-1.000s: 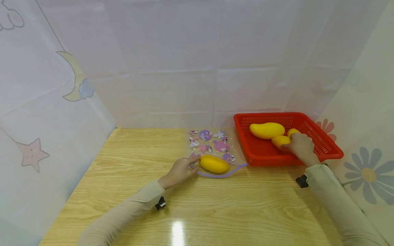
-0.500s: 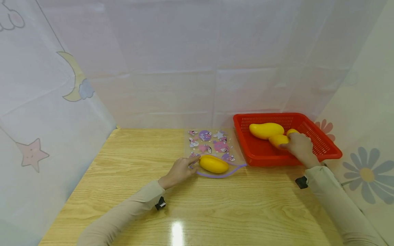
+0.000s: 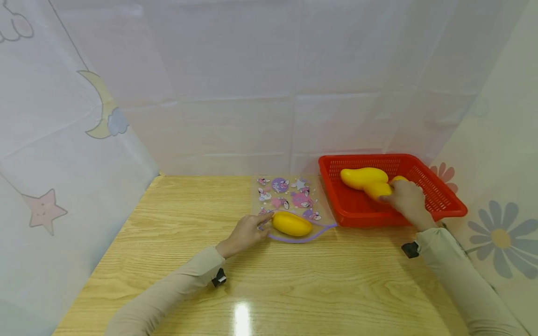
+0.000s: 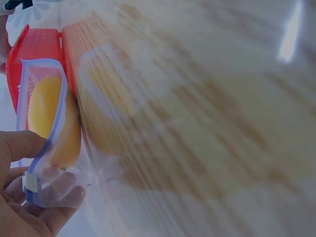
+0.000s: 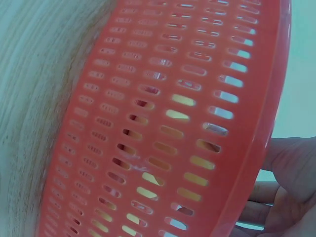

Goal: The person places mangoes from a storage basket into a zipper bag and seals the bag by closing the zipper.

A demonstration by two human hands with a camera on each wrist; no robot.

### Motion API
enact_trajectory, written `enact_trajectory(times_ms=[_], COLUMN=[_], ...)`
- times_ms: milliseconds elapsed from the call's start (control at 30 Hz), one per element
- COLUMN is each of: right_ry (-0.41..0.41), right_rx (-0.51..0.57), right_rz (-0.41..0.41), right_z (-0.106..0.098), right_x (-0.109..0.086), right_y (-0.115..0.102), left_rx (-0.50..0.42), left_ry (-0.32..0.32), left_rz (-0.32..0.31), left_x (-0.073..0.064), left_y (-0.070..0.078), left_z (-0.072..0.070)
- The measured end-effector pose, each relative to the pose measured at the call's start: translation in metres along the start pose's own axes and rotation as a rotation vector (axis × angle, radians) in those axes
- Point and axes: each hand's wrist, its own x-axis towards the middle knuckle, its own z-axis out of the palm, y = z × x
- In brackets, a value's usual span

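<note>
A clear zip bag (image 3: pixel 303 199) with pink and purple prints lies on the table, its purple-edged mouth spread toward me. Inside the mouth rests a yellow mango (image 3: pixel 292 224). My left hand (image 3: pixel 243 237) pinches the left corner of the mouth; in the left wrist view the thumb lies over the rim by a white slider (image 4: pixel 30 182), fingers behind. Over the red basket (image 3: pixel 357 219), my right hand (image 3: pixel 407 201) grips another mango (image 3: pixel 376 190). The basket wall (image 5: pixel 163 118) hides most of that grip in the right wrist view.
In the basket, a large mango (image 3: pixel 363 177) lies at the back left and part of another mango (image 3: pixel 400 178) shows behind my right hand. The basket stands right beside the bag. Printed cloth walls (image 3: pixel 235 126) enclose the wooden table (image 3: pixel 294 284).
The mango in my right hand has shifted slightly left inside the basket, now meeting the large mango in view. My left hand and the bag stay put.
</note>
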Motion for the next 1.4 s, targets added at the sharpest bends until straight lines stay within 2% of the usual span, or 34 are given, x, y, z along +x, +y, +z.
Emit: enact_trajectory(times_ms=[600,867,1400], right_ry=[0.036,0.027,0.071], right_rx=[0.043,0.066,0.131], right_rz=[-0.017,-0.02,-0.1], right_z=[-0.003,-0.004,-0.006], right_x=[-0.003,-0.005,-0.01], right_y=[-0.013,-0.017,-0.027], left_rx=[-0.006,0.004,0.016], left_ry=[0.001,0.003,0.001], left_rz=[0.005,0.006,0.02], left_x=[0.001,0.001,0.0], left_y=[-0.004,-0.003,-0.002], left_z=[0.002,0.001,0.001])
